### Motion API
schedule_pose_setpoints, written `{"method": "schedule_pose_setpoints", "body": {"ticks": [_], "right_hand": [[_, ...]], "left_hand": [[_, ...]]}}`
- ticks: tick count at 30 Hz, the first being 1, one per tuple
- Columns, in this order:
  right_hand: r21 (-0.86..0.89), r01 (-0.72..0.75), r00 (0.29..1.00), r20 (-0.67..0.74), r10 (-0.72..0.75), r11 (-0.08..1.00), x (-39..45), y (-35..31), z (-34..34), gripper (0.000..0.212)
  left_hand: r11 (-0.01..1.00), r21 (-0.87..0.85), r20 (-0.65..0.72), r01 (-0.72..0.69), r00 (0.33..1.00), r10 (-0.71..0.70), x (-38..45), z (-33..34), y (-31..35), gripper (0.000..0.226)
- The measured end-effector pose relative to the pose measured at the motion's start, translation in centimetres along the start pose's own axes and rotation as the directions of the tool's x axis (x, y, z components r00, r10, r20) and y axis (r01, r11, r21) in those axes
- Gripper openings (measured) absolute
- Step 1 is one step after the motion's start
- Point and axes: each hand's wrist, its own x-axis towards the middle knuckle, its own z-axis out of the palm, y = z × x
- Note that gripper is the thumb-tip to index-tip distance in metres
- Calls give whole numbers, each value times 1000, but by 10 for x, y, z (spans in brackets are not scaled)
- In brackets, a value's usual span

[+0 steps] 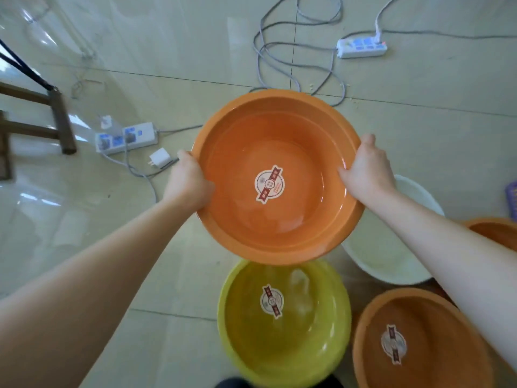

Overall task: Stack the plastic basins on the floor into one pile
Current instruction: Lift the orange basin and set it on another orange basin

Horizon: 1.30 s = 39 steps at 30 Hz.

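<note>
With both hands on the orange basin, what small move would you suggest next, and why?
Probably bring the held orange basin back over the yellow basin and lower it in. The left hand and right hand grip opposite rims, and the yellow basin sits open, directly below its near edge.

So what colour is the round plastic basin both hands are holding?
Orange, clearest in the head view.

We see an orange basin (pixel 279 214), label inside, held upright above the yellow basin (pixel 282 340); right of it sit white (pixel 386 259) and two orange basins (pixel 419 345).
</note>
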Motion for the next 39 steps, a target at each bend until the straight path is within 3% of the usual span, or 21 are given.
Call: {"method": "schedule_pose_setpoints", "body": {"ticks": [4,8,15,20,26,30,34,36,39], "right_hand": [[-4,-23,997,78,24,1000,-68,3,-58,37],[-26,-53,982,180,56,998,-130,27,-58,37],[-91,-52,956,283,75,995,-180,99,48,30],[-251,-11,963,260,78,968,-176,137,125,14],[-383,56,978,205,26,922,-164,160,177,22],[-318,21,974,220,53,948,-161,171,193,30],[-235,-27,942,320,103,972,-159,171,190,35],[-217,-13,929,360,92,976,-158,168,176,31],[-219,32,925,376,54,975,-167,161,140,41]], "left_hand": [[999,31,71,19,997,-21,-75,-45,4,31],[997,46,136,63,988,-69,-133,-39,-29,27],[977,137,156,161,971,-182,-160,65,-119,24],[960,215,143,178,967,-211,-142,140,-155,27],[949,242,144,200,960,-239,-125,193,-184,36],[963,189,123,191,969,-217,-123,201,-191,28],[943,265,176,200,952,-251,-120,193,-189,14],[921,350,226,173,938,-262,-121,184,-180,20],[889,447,280,103,927,-249,-131,164,-156,59]]}}
